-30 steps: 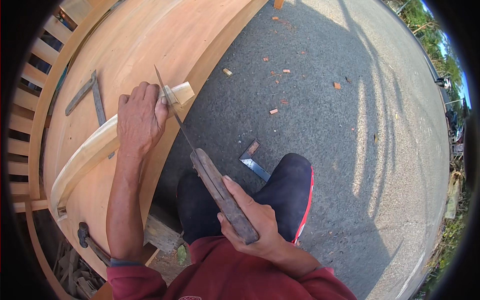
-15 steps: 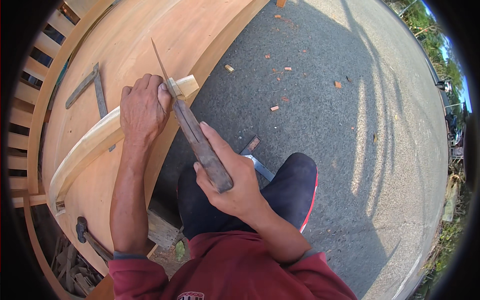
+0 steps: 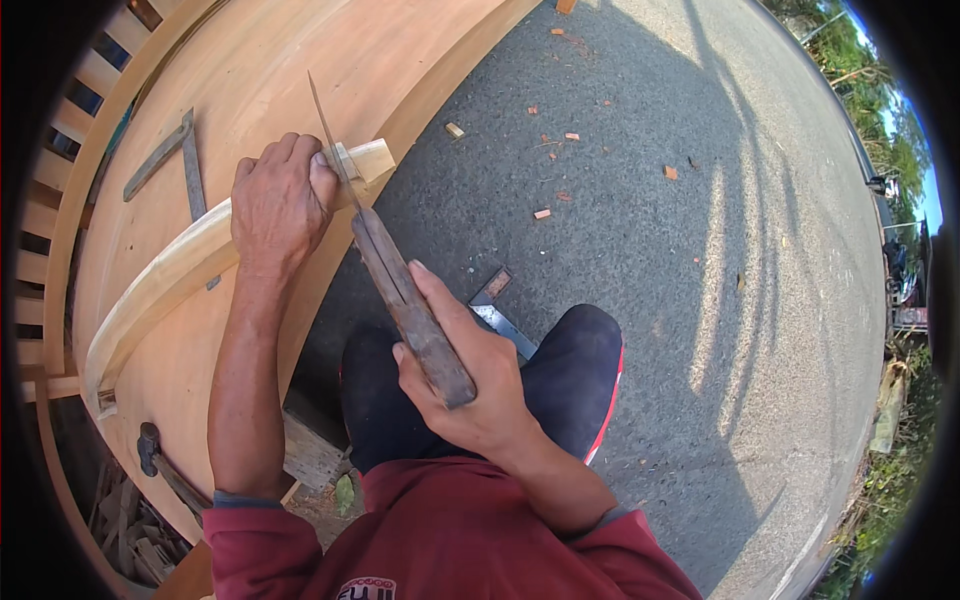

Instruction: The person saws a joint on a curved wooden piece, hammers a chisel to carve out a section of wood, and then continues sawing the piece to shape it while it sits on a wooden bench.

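Note:
A curved pale timber piece (image 3: 160,277) lies on a broad plywood panel (image 3: 290,60), its squared end near the panel's edge. My left hand (image 3: 278,205) is closed over the timber just left of that end. A thin saw-like blade (image 3: 330,135), seen edge-on, crosses the timber beside my left thumb. My right hand (image 3: 470,385) grips the blade's worn wooden handle (image 3: 400,290) below. A flat metal angle tool (image 3: 192,170) lies on the panel above the timber. A hammer (image 3: 160,460) lies near my left forearm.
A slatted wooden frame (image 3: 60,200) runs along the left, with scrap wood (image 3: 130,530) below. A metal square (image 3: 500,320) lies on the asphalt (image 3: 640,250) beyond my knees, with scattered small wood chips (image 3: 670,172). Greenery (image 3: 850,50) borders the right.
The blade and handle in my right hand moved forward across the timber, then came slightly back toward me. My left hand stays on the timber.

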Demonstrator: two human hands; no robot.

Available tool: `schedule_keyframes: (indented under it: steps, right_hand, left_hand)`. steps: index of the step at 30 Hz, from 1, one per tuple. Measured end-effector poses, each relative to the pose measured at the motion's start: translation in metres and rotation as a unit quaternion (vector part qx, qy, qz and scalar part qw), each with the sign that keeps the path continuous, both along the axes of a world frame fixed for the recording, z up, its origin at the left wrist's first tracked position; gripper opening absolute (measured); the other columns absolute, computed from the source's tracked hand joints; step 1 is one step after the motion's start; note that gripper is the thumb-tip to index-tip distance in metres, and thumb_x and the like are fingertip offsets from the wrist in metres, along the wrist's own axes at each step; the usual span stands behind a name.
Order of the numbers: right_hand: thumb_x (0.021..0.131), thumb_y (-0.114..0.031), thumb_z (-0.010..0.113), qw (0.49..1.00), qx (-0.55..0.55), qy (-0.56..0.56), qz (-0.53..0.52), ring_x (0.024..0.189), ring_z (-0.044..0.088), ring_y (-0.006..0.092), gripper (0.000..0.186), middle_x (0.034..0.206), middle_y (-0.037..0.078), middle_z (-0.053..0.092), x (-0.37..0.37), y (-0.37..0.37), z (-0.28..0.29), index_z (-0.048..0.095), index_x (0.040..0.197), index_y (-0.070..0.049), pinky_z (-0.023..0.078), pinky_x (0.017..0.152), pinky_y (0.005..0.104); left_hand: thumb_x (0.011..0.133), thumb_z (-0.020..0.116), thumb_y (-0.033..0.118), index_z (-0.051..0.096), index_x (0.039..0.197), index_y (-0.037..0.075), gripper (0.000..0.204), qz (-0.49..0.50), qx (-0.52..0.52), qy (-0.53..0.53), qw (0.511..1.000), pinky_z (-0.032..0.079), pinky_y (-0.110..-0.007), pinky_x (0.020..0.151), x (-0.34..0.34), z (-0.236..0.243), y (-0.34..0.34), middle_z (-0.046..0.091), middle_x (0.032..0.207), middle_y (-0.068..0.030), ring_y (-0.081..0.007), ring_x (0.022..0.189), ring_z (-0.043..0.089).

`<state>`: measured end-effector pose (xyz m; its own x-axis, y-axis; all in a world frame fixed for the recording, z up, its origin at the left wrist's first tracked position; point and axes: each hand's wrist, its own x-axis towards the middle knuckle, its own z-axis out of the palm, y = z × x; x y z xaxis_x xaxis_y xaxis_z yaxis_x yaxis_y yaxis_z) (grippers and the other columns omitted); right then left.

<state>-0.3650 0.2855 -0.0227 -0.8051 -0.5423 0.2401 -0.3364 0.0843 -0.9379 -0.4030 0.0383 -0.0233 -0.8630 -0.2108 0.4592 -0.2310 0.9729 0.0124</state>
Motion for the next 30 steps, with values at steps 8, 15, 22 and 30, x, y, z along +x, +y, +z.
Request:
schedule_keyframes:
  steps: [8, 15, 22, 30]
  right_hand:
    - [0.083, 0.006, 0.070, 0.999, 0.002, 0.035, -0.013, 0.087, 0.075, 0.0173, 0.072, 0.113, 0.016, 0.075, -0.023, -0.032, -0.006, 0.047, 0.150, 0.002, 0.055, 0.080, 0.0247]
    - [0.083, 0.003, 0.072, 0.999, -0.020, 0.040, -0.029, 0.072, 0.067, 0.0138, 0.068, 0.097, 0.016, 0.073, 0.031, 0.039, -0.004, 0.051, 0.148, 0.001, 0.052, 0.070, 0.0265]
    - [0.084, 0.003, 0.071, 0.999, -0.024, 0.031, -0.018, 0.076, 0.070, 0.0183, 0.068, 0.103, 0.018, 0.074, -0.004, -0.008, -0.002, 0.050, 0.148, 0.003, 0.054, 0.076, 0.0273]
    - [0.081, 0.005, 0.072, 1.000, -0.017, 0.005, 0.002, 0.097, 0.077, 0.0234, 0.070, 0.117, 0.020, 0.074, -0.024, -0.022, -0.006, 0.050, 0.148, 0.003, 0.056, 0.084, 0.0269]
  left_hand:
    - [0.098, 0.050, 0.024, 0.064, 0.095, 0.007, 0.022, -0.007, 0.003, 0.020, 1.000, 0.044, -0.044, 0.081, -0.005, -0.002, 0.000, 0.062, 0.088, -0.0107, -0.0294, 0.088, 0.063]
    - [0.098, 0.051, 0.023, 0.064, 0.094, 0.007, 0.021, -0.008, -0.002, 0.019, 1.000, 0.045, -0.044, 0.082, -0.003, -0.001, 0.004, 0.062, 0.088, -0.0103, -0.0291, 0.089, 0.064]
    - [0.097, 0.050, 0.022, 0.063, 0.093, 0.007, 0.020, -0.002, 0.001, 0.020, 1.000, 0.044, -0.044, 0.080, -0.001, -0.001, -0.002, 0.062, 0.088, -0.0102, -0.0294, 0.088, 0.063]
    - [0.095, 0.050, 0.021, 0.063, 0.093, 0.007, 0.019, -0.021, 0.005, 0.035, 0.999, 0.043, -0.044, 0.079, -0.009, -0.003, 0.005, 0.062, 0.087, -0.0114, -0.0306, 0.086, 0.062]
